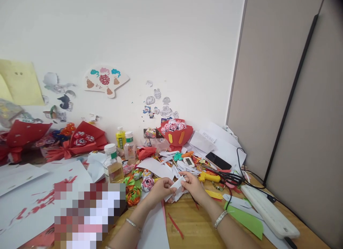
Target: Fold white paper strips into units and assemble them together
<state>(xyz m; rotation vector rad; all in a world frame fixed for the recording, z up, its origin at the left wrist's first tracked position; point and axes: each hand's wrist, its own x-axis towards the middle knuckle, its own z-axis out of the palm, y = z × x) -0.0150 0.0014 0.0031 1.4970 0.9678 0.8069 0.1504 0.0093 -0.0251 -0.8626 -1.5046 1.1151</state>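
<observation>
Between my two hands is a small strip of white paper (177, 185), held slanting above the wooden table. My left hand (162, 189) pinches its lower left part, with the thumb on top. My right hand (193, 185) grips the upper right end between thumb and fingers. Beneath the hands lie more white paper pieces, partly hidden by them. Just left of my left hand sit folded paper roses, among them a pink and white one (147, 184) and an orange and green one (133, 195). A yellow glue gun (209, 177) lies right of my right hand.
Bottles stand at the left, one with amber liquid (113, 167). A red paper bouquet (175, 134) stands by the wall. A black phone (218, 161), cables and a white power strip (269, 210) lie at the right. Large white sheets (24, 202) cover the left side.
</observation>
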